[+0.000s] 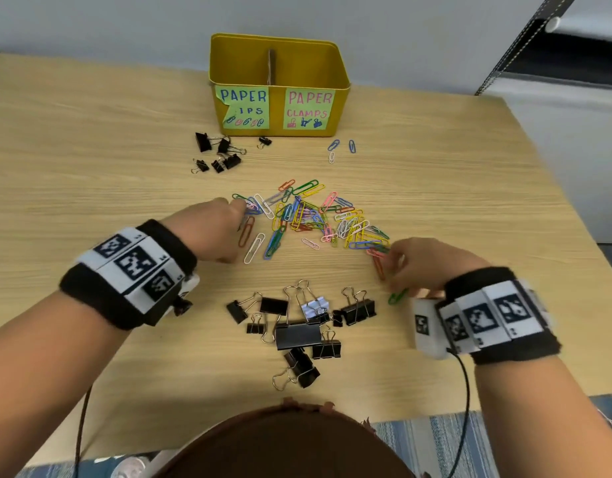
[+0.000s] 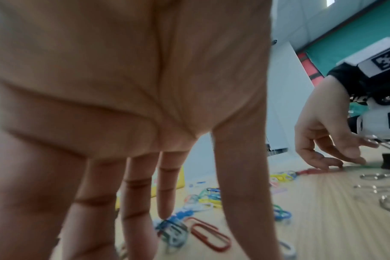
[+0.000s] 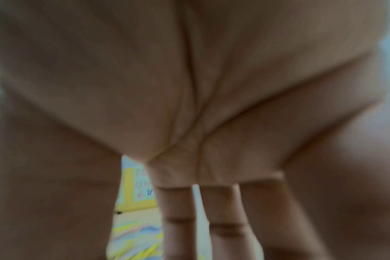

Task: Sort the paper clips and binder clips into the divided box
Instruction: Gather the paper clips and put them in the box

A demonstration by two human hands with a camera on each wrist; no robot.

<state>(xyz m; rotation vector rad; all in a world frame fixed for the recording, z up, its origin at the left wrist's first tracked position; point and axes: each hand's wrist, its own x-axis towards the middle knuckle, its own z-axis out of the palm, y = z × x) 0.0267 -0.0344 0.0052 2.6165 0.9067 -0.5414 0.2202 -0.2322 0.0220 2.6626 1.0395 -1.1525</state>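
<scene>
A yellow metal divided box (image 1: 278, 69) stands at the far side of the pale wood-grain counter (image 1: 90, 150), close to the grey wall, with two green paper labels on its front: "PAPER …IPS" on the left half, "PAPER CLAMPS" on the right. Just in front of its left half lies a small group of black binder clips (image 1: 217, 151); three loose paper clips (image 1: 339, 149) lie in front of its right half. A larger cluster of black binder clips with wire handles (image 1: 299, 327) sits near the counter's close edge, between the two forearms.

The counter's right edge runs close past the right wrist; to the left there is broad bare wood.

The heap of coloured paper clips (image 1: 311, 215) spreads across the middle. The left hand (image 1: 209, 225) is at the heap's left end, fingers (image 2: 167, 190) straight and spread downward, tips touching a few blue and grey clips, an orange-red paper clip (image 2: 209, 234) just beside them. The right hand (image 1: 432, 263) is at the heap's right end, fingers loosely bent with tips on the counter at a red clip (image 1: 378, 262); a green clip (image 1: 397, 296) lies just beside the palm. Whether it pinches any clip cannot be told.
</scene>
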